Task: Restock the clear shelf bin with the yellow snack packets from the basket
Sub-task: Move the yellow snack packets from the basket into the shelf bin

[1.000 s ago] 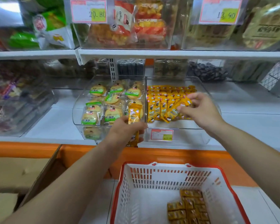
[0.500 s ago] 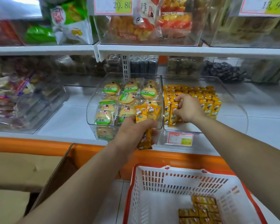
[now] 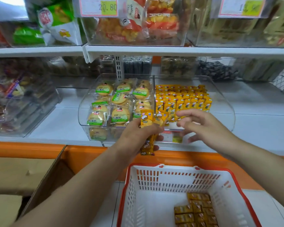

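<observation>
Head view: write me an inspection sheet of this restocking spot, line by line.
Surface: white shelf, with an orange ledge below it.
Job's things: clear shelf bin partly filled with rows of stocked packets; basket packets lie in the red-rimmed basket.
Clutter: neighbouring bin of round cakes; cardboard box at left.
Hands: left hand grips a few held packets; right hand open and empty in front of the bin.
Cables: nothing seen.
Surroundings: upper shelf of snack bins with price tags.
</observation>
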A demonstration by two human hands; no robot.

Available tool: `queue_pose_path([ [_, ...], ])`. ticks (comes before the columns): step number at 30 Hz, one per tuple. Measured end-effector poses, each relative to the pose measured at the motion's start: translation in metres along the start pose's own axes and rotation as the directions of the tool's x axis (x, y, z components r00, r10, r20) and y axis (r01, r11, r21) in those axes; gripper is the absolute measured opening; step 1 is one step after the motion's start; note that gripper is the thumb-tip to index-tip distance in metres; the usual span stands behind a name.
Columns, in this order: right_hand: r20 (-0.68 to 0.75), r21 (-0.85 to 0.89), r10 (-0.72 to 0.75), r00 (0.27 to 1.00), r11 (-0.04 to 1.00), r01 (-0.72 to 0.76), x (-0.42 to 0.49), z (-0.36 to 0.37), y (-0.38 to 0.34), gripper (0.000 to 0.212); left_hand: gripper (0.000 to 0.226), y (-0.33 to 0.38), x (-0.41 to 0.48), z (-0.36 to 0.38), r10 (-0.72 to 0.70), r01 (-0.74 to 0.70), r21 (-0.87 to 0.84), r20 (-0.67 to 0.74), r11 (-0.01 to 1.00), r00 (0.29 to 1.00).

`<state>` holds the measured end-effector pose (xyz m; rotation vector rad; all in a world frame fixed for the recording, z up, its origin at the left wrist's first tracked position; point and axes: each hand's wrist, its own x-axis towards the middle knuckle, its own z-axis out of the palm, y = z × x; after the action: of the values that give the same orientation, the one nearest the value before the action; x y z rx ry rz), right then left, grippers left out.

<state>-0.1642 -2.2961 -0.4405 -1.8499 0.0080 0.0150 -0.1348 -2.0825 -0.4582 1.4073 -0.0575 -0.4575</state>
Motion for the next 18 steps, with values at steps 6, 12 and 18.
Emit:
queue_pose_path([
  [6,0.022,0.175,0.02,1.0,0.984,-0.024,-0.025,-0.003,0.002,0.028,0.018,-0.013,-0.007,0.036,0.005,-0.021,0.088,0.179,0.996,0.984],
  [12,-0.072,0.374,0.102,0.992,0.925,-0.067,-0.025,-0.03,0.01,0.01,0.018,-0.012,0.0,0.04,0.0,0.0,0.001,0.001,1.0,1.0],
  [18,0.03,0.246,0.111,0.993,0.963,-0.115,-0.035,-0.012,0.02,0.04,0.012,-0.011,0.0,0.042,0.056,-0.056,0.015,-0.01,0.998,0.998],
])
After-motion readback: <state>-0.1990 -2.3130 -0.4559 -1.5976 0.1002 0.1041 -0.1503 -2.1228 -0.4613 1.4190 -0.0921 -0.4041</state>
